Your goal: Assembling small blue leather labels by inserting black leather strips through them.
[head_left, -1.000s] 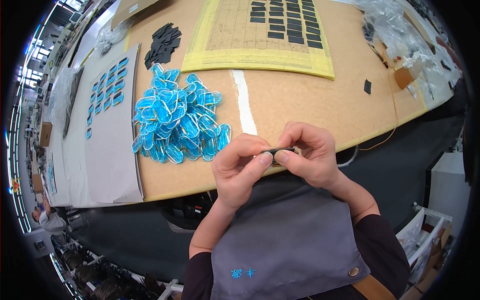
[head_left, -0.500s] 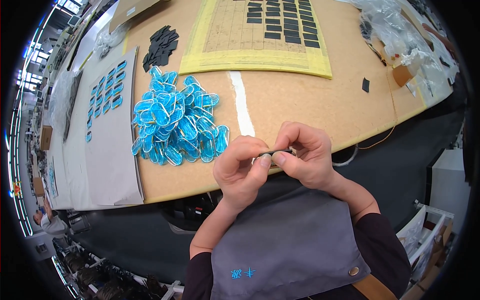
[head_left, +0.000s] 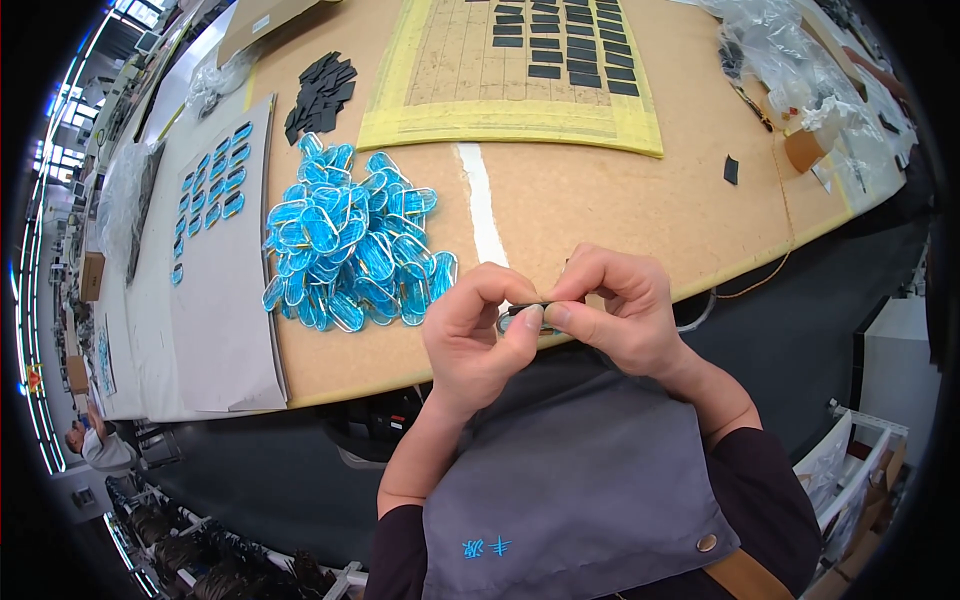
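Note:
Above the front edge of the table, my left hand (head_left: pixel 474 335) and my right hand (head_left: pixel 625 312) meet with thumbs and forefingers pinched together. Between them they hold an oval metal ring (head_left: pixel 503 322) with a small black strip (head_left: pixel 519 309) across it; the fingertips hide most of both. Just left of my hands lies a heap of oval rings (head_left: pixel 345 240) covered in blue film. Farther back is a pile of loose black strips (head_left: pixel 320 95).
On the left, a grey board (head_left: pixel 225 340) carries rows of blue rings with black strips. A yellow-edged board (head_left: pixel 510 128) at the back holds rows of black strips. One black strip (head_left: pixel 731 170) lies at the right, near crumpled clear plastic (head_left: pixel 780 50) and a brown roll (head_left: pixel 803 150).
My left hand has shifted slightly up and left, and my right slightly to the right. More of the ring and the black strip shows beside my left thumb.

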{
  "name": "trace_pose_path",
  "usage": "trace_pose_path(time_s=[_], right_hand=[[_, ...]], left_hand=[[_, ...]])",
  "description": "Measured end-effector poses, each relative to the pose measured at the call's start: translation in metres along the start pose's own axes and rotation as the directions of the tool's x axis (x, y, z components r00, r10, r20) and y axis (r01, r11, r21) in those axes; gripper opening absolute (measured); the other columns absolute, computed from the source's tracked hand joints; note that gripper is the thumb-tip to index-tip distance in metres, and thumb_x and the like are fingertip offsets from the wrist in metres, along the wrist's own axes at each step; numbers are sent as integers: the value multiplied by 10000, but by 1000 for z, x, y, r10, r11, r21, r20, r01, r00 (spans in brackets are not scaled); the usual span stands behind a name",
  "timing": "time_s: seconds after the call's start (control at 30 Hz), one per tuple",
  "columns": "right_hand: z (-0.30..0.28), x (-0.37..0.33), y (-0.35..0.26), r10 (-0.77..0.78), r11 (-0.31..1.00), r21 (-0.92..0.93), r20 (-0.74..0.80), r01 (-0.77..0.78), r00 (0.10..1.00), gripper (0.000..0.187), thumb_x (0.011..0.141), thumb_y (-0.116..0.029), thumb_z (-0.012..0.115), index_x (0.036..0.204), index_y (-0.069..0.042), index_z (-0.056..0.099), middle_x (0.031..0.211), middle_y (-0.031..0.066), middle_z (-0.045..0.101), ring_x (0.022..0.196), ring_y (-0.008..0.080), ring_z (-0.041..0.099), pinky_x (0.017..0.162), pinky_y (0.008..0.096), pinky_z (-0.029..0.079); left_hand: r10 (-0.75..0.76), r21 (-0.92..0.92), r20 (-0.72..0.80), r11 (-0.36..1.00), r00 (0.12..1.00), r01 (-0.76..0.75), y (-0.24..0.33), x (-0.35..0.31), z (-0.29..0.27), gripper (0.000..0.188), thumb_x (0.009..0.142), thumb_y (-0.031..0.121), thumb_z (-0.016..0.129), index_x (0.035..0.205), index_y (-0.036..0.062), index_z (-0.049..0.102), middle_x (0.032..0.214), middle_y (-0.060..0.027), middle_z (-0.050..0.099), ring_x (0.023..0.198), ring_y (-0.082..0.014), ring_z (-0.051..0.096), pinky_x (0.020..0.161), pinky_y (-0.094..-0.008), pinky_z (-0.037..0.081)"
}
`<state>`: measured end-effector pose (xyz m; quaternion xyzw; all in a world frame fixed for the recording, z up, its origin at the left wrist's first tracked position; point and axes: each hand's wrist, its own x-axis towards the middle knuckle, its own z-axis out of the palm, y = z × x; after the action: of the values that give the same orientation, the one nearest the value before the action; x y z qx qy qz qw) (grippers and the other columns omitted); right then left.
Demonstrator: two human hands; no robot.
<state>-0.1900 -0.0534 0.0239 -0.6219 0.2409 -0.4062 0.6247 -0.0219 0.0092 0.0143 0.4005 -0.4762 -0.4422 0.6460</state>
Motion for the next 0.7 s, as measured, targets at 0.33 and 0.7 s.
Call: trace_pose_path(time_s=[0.33,0.7], right_hand=[[2,-1,1,24,999,-22,19,-24,1000,63,849,-25,687,896,11,665,809,32,662,736,57,580,653,212,461],[-13,6,-20,-148,983,76,-204,167,968,240,998,-206,476,1080,-1,570,1022,94,642,925,133,548,836,279,430]], left_hand=[[-68,-5,36,998,997,68,4,0,-4,110,862,-65,605,957,-31,564,896,-59,596,829,-91,558,735,-217,453],[-45,-222,-150,975,988,10,-12,-3,-14,165,909,-16,618,1068,-23,573,1035,-95,625,946,-139,592,841,-270,479]])
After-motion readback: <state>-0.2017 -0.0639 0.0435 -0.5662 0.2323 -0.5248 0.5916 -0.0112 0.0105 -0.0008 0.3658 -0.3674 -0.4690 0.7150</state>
